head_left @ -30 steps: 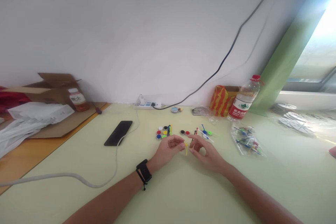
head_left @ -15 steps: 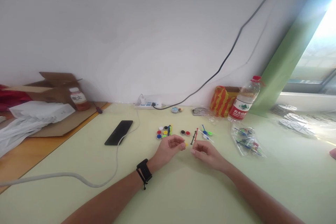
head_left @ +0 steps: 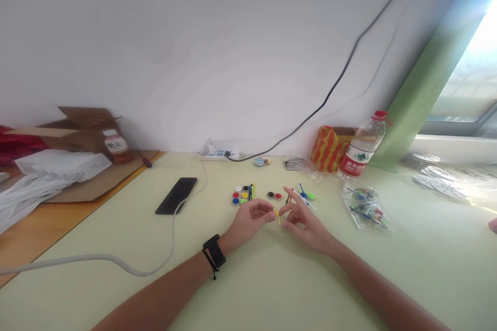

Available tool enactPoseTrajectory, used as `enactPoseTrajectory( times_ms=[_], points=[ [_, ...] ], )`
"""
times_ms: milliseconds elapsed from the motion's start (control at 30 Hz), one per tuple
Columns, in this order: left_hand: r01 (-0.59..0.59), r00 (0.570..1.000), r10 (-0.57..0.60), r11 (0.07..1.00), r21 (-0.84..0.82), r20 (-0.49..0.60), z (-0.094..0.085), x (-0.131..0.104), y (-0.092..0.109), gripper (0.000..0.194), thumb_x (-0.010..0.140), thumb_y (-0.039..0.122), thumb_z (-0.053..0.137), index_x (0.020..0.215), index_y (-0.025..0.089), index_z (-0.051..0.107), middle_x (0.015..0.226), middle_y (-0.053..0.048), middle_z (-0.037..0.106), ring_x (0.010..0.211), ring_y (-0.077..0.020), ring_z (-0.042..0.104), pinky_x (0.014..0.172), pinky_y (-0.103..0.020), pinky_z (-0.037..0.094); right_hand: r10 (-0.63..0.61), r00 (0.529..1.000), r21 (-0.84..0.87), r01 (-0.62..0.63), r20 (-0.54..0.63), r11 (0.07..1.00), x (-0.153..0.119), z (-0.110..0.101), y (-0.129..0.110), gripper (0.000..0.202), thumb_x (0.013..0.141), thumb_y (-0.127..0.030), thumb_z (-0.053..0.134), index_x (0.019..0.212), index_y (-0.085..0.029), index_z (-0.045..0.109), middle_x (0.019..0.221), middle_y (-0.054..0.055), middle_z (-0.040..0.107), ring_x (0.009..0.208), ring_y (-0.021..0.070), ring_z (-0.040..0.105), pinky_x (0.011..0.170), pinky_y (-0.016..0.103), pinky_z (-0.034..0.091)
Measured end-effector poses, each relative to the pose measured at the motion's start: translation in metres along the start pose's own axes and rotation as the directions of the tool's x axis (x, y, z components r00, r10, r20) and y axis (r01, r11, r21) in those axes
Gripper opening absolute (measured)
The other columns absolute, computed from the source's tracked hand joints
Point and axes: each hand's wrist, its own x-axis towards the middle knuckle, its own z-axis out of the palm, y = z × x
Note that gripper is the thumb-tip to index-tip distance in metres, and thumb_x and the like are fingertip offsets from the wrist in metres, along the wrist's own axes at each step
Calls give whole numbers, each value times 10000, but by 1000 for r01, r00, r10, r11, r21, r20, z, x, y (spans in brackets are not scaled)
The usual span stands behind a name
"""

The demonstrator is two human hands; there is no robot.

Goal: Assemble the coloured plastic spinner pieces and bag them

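My left hand [head_left: 254, 215] is closed, its thumb and fingertips pinching a small yellow plastic spinner piece [head_left: 278, 218] with a thin arm that points down to the right. Just to its right, my right hand [head_left: 305, 223] is open, with the index finger stretched up and the thumb and other fingers bent near the yellow arm. Beyond my left hand lie several coloured discs, among them a red disc [head_left: 235, 195], beside a bunch of coloured arrows [head_left: 251, 191]. A black disc [head_left: 271, 195] sits between the hands, farther back. My right fingers partly hide the red and black arrows.
A black phone [head_left: 176, 195] and a white cable [head_left: 173, 232] lie on the left. At the back are a power strip [head_left: 217, 154] and a striped bag [head_left: 325, 150]. A water bottle [head_left: 359, 147] stands right, behind a clear bag of parts [head_left: 365, 209].
My right hand has opened, its index finger lifting up and away. The yellow arm now shows between my hands. My left hand stays nearly still.
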Motion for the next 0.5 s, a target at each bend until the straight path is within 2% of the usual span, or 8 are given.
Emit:
enactPoseTrajectory(
  times_ms=[33,100,167,233,267,333,400,500],
  points=[
    [1,1000,-1,1000,-1,-2,0,0,0,312,779,377,842,955,146,726,934,-80,745,879,-191,727,850,-327,595,-3,1000,0,3,-20,1000,0,0,0,698,932,-411,651,1523,-336,289,1129,45,634,754,137,615,792,357,552],
    [2,1000,-2,1000,-1,-11,1,0,2,314,771,379,847,946,147,727,934,-77,743,874,-188,725,847,-324,595,-1,999,-20,0,-54,1000,0,0,0,550,913,-421,669,1408,-302,459,1090,38,635,728,130,595,736,330,537],
    [4,1000,-4,1000,5,-24,1,-1,4,318,758,383,855,929,148,728,918,-72,741,859,-184,721,842,-324,595,35,999,-67,-35,-7,997,1,-2,0,260,917,-450,656,1051,-227,652,855,7,620,618,114,520,612,278,472],
    [7,999,-7,1000,18,-35,2,-1,5,321,746,386,862,916,149,728,899,-69,740,846,-183,719,840,-326,595,90,992,-118,-80,85,990,2,-5,0,420,930,-489,630,644,-191,553,580,-43,447,500,89,365,495,250,332],
    [9,999,-8,1000,26,-39,2,-2,6,321,744,386,864,912,149,728,892,-68,740,841,-182,717,840,-327,594,114,986,-134,-97,121,986,3,-6,1,525,933,-505,622,547,-193,450,516,-60,348,477,82,293,472,253,268],
    [10,999,-9,999,38,-41,2,-2,6,323,743,386,864,915,149,727,887,-68,740,835,-180,715,839,-325,593,126,984,-126,-110,127,986,4,-8,2,593,929,-521,625,510,-198,358,489,-65,296,477,79,254,469,260,225],
    [10,999,-8,999,47,-41,2,-2,5,322,747,386,861,916,149,726,891,-69,739,835,-178,713,837,-320,590,103,991,-76,-97,83,992,5,-8,1,517,920,-512,646,576,-194,428,541,-45,411,517,93,351,496,254,284],
    [9,1000,-8,998,57,-25,1,-1,4,321,760,395,848,923,147,726,910,-74,738,844,-181,714,834,-316,587,61,997,10,-61,37,998,5,-6,-3,333,914,-475,676,786,-196,546,765,2,590,642,120,485,594,260,408]
  ],
)
